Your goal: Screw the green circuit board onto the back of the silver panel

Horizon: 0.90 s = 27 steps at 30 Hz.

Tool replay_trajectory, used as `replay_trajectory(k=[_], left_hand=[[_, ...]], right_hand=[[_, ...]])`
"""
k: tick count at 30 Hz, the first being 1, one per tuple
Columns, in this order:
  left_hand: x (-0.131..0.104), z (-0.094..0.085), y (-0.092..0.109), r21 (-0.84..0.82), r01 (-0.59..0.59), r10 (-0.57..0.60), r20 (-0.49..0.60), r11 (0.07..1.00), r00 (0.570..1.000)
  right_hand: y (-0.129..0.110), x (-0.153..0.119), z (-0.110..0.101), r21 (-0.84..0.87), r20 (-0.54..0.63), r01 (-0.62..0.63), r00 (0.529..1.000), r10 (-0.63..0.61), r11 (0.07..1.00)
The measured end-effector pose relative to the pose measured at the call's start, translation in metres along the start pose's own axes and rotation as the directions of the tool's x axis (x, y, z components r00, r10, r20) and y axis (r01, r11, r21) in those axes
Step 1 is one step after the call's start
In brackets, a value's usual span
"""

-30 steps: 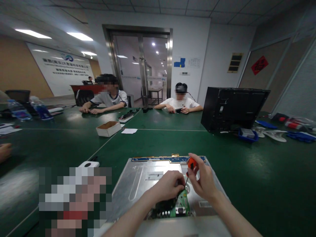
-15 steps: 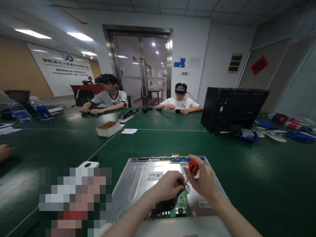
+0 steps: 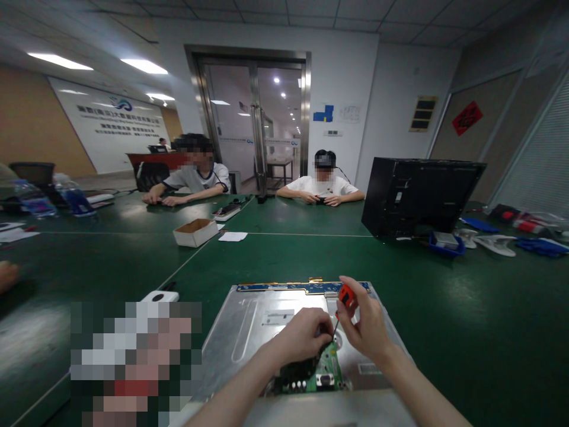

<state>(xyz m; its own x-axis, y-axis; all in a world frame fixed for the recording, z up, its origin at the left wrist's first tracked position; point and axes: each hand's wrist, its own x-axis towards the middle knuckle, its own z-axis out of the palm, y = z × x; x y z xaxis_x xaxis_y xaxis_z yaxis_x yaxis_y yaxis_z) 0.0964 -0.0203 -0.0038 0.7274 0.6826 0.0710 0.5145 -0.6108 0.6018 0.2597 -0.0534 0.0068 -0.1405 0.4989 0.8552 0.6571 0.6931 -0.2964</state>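
Though recently hidden, screwdriver collar [image 3: 336,315] visible

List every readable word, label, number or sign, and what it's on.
"福": red diamond at right.
"大数据科技有限公司", apparently: white wall sign; other lines blurred.
Lettering on glass doors: too small.
Labels on silver panel and black monitor: too small.
Wall print: too faint.

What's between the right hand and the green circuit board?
In the head view, the metal shaft of the red-handled screwdriver slants down from the right hand toward the green circuit board, its lower end by the left hand; tip contact is unclear.
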Motion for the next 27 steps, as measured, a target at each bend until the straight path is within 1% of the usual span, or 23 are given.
replay_trajectory(k=[8,19,27], left_hand=[[0.0002,0.0021,-0.0032,0.001,0.008,-0.008,0.005,1.0,1.0],[-0.0009,-0.0033,0.0043,0.023,0.033,-0.033,0.01,0.999,0.999],[-0.0008,-0.0018,0.002,0.012,0.017,-0.017,0.011,1.0,1.0]], right_hand=[[0.0026,-0.0003,0.0034,-0.011,-0.035,0.019,0.999,-0.019,1.0],[-0.0029,0.0023,-0.0044,0.018,0.014,0.015,1.0,-0.015,1.0],[0.0012,-0.0018,0.0024,-0.005,-0.014,-0.011,1.0,0.011,1.0]])
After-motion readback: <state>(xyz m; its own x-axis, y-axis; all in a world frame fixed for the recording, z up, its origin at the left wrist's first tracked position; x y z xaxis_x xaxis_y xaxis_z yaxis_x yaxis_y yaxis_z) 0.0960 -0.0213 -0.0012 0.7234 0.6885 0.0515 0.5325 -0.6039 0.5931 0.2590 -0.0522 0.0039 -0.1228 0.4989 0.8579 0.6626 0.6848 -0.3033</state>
